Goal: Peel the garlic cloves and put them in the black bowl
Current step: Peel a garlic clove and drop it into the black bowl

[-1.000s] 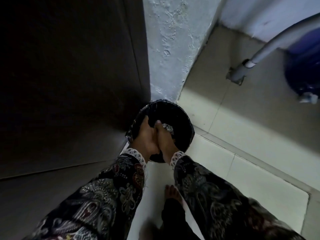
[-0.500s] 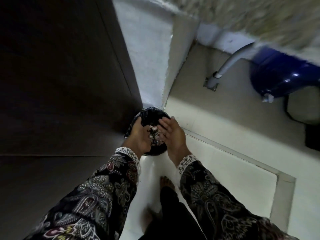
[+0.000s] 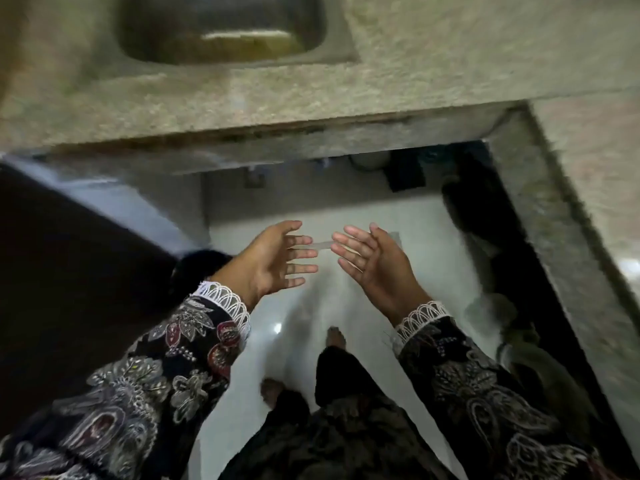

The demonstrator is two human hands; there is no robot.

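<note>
Here the left hand [image 3: 273, 263] and right hand [image 3: 375, 261] hover with fingers spread, holding nothing (palms facing); a dark round thing [image 3: 197, 268], maybe the black bowl, sits behind the left wrist.

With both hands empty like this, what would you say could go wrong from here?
1. The left hand and right hand are open over the glossy floor; bare feet could slip if it is wet.
2. The dark container sits low at the left wrist, easy to knock.
3. The countertop edge juts out ahead of the person.
</note>
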